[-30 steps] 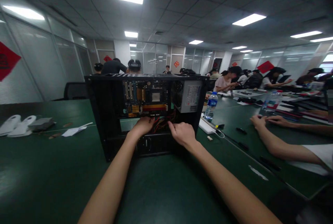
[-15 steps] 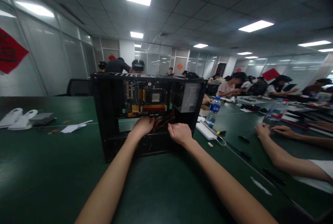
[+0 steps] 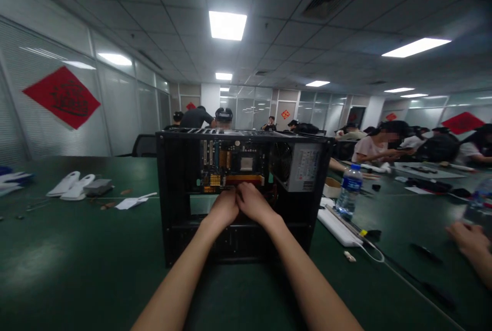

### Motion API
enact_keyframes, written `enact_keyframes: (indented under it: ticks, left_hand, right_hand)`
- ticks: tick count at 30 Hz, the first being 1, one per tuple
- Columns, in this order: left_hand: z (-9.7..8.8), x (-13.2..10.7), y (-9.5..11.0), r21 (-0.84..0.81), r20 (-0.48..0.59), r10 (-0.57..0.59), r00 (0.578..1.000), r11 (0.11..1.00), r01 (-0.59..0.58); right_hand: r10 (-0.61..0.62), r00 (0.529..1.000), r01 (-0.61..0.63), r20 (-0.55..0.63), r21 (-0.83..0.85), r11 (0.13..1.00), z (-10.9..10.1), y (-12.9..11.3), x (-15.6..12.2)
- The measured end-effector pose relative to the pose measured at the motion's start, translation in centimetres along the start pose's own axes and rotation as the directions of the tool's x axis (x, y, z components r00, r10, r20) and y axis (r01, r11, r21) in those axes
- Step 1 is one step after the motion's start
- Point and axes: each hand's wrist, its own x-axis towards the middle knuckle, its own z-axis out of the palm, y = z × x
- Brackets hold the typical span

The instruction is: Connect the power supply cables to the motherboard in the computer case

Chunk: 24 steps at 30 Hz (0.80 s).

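Observation:
An open black computer case [image 3: 163, 203] stands upright on the table, its inside facing me. Within it are a motherboard [image 3: 226, 154] with gold heatsinks and, at the upper right, a silver power supply [image 3: 305, 167] with a fan. My left hand [image 3: 225, 208] and my right hand [image 3: 253, 202] meet at the motherboard's lower edge, by the orange memory slots [image 3: 246, 180]. Both have curled, closed fingers pressed close together; their fingertips and whatever they hold are hidden. Some dark reddish cables [image 3: 274, 192] show just right of my right hand.
To the right of the case are a water bottle [image 3: 349, 190], a white power strip [image 3: 340, 226] and cords. White slipper-like objects [image 3: 71, 186], a grey box [image 3: 98, 186] and paper [image 3: 130, 203] lie left. A co-worker's hand [image 3: 471, 239] rests at far right.
My right hand has moved left and up from the cables' right side to meet my left hand. My view has turned left and tilted up, so everything sits further right and lower.

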Motion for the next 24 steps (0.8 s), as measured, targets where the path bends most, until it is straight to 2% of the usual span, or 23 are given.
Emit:
enact_keyframes:
  ticks: [8,14,24]
  left_hand:
    - [-0.6,-0.2,0.5,0.010,0.044,0.117,0.992,0.993,-0.117]
    - [-0.7,-0.1,0.6,-0.029,0.055,0.127,0.990,0.992,-0.126]
    - [-0.6,-0.1,0.2,-0.070,0.089,0.140,0.986,0.988,-0.134]
  right_hand:
    - [0.030,0.999,-0.029,-0.011,0.094,0.995,-0.3,0.7,-1.1]
    - [0.075,0.997,-0.073,-0.025,0.068,0.995,-0.1,0.4,-0.8]
    - [0.069,0.997,-0.065,-0.045,0.099,0.993,-0.1,0.7,-0.8]
